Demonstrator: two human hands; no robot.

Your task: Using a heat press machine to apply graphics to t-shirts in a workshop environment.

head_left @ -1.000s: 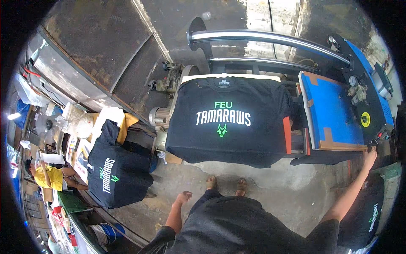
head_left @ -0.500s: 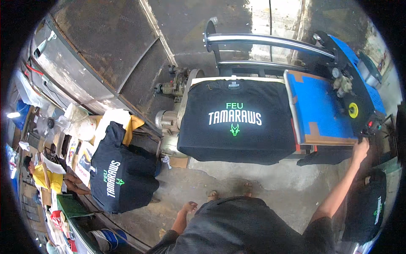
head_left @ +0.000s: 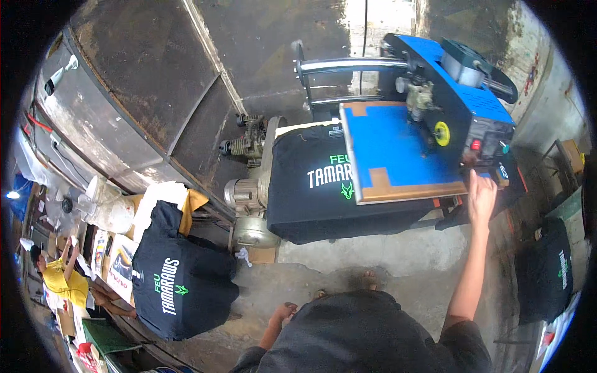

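We note the press head (head_left: pixel 451 102) over the right part of the black shirt (head_left: pixel 295 199), the left edge of its blue plate (head_left: pixel 387 149) crossing the print (head_left: pixel 326 176); the shirt's left part lies uncovered, and open floor (head_left: pixel 339 256) extends on our side of its near edge. The head's long axis runs from far left to near right, control end toward us, while the shirt's collar points away from us. Our right hand (head_left: pixel 481 196) has its grip clamped on the head's near end; our left hand (head_left: pixel 284 311) hangs low, and we cannot tell whether its grip is apart or together.
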